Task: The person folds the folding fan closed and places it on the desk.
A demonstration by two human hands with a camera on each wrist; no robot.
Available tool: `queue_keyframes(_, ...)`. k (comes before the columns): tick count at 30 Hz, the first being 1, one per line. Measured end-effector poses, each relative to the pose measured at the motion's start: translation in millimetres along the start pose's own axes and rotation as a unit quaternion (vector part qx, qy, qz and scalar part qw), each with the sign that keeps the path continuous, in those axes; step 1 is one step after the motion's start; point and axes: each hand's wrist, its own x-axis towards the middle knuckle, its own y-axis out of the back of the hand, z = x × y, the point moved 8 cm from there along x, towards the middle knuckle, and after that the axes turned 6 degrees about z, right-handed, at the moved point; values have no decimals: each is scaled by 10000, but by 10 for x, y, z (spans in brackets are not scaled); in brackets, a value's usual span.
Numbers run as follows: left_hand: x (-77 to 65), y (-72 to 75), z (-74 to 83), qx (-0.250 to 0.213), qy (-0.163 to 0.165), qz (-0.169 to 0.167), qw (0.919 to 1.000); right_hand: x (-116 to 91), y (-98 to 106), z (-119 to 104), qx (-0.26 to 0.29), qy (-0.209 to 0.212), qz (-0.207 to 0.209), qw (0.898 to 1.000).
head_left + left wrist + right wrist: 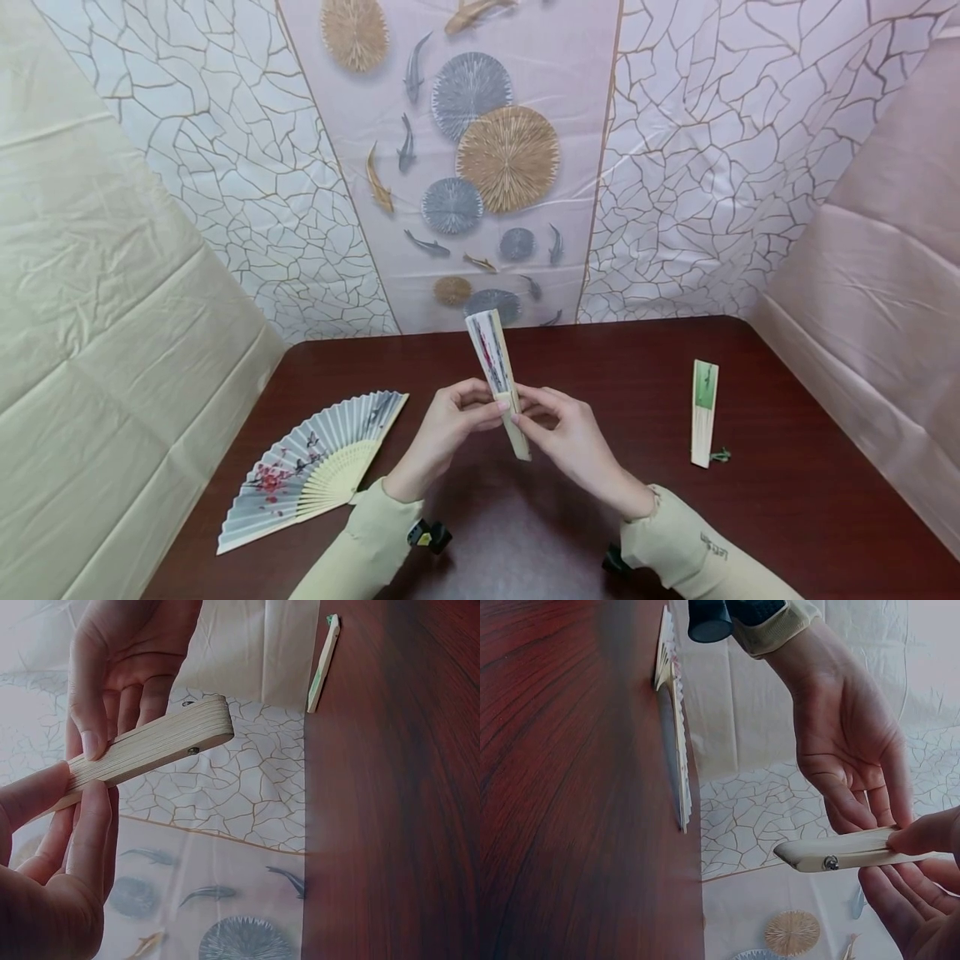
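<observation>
Both hands hold a folded hand fan above the middle of the table, tilted with its ribbed paper end up and its pivot end down. My left hand pinches it from the left between thumb and fingers. From the right, my right hand pinches it at nearly the same height. In the left wrist view the stacked wooden sticks lie tight together, with a metal rivet near the rounded end. That rivet end of the fan also sticks out past the fingers in the right wrist view.
A spread grey fan with red blossoms lies on the dark wooden table at the left. At the right lies a folded green fan with a green tassel. Patterned cloth hangs behind the table.
</observation>
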Motion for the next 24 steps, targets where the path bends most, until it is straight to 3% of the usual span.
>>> queue_keyframes(11,-12,36,63,-156,-232,90,9996,-53,-30,50,157,-248,-82,9995)
queue_keyframes(24,4,151,271,-291,-598,226,9975,-165,-83,184,124,-581,-332,9977)
